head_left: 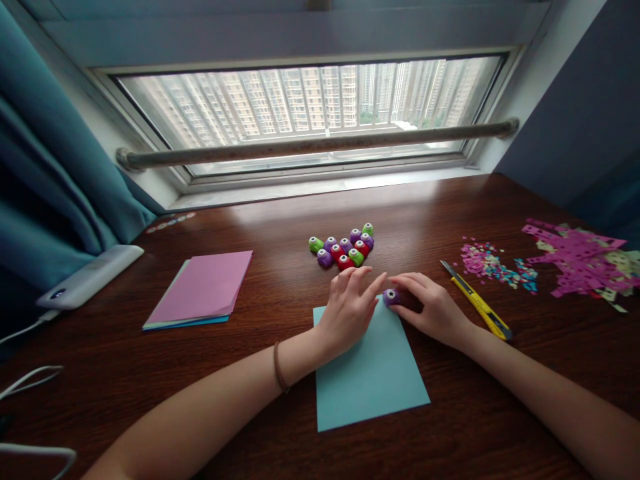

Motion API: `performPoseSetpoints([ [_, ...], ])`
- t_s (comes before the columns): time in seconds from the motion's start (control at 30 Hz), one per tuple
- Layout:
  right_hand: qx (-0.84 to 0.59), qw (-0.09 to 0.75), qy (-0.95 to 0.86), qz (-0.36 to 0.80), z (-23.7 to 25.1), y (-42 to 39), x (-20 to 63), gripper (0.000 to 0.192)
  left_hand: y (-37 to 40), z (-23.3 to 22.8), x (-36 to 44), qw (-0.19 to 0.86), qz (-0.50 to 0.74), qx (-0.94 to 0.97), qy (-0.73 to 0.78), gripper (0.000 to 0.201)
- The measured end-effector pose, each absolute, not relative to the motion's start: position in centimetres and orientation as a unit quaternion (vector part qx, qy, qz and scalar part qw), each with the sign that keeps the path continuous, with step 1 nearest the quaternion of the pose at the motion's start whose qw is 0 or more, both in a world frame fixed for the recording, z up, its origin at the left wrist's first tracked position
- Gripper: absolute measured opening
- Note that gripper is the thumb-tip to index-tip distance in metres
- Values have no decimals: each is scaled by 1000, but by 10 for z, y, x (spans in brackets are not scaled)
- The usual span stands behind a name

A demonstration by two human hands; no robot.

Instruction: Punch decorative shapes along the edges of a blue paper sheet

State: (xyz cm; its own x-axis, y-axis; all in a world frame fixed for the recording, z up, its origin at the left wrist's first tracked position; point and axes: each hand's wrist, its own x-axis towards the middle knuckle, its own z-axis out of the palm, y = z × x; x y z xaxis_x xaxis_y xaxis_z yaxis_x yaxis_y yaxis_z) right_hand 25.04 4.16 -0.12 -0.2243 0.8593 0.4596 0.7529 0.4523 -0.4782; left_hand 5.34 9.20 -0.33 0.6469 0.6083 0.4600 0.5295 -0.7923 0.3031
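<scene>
The purple punch is sitting at the far edge of the uncut blue sheet, the right hand pinching it, the left hand pressing flat with fingers spread; punching is looking barely begun.

Under the left hand lies a matt, smooth sheet of light blue paper, and at its far edge the right hand pinches a small purple punch of glossy plastic. Just beyond the grip sit more shiny plastic punches. All rest on a dark wooden table with a polished, faintly reflective grain.
</scene>
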Motion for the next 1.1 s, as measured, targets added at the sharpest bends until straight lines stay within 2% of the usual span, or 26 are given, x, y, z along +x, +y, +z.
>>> performPoseSetpoints([
  [0.1, -505, 292, -812, -2, 6, 37, 250, 38, 89, -4, 53, -7, 273, 915, 298, 47],
  [0.37, -460, 159, -867, -104, 7, 35, 245, 22, 88, -7, 50, -45, 213, 954, 205, 42],
  [0.63, -469, 112, -870, -106, 6, 31, 240, 21, 89, -3, 53, -37, 205, 964, 164, 41],
  [0.8, -477, 118, -866, -91, 5, 30, 239, 22, 89, 3, 57, -55, 200, 966, 157, 40],
  [1.1, -494, 116, -860, -48, 4, 31, 239, 25, 92, 9, 62, -27, 193, 968, 157, 41],
])
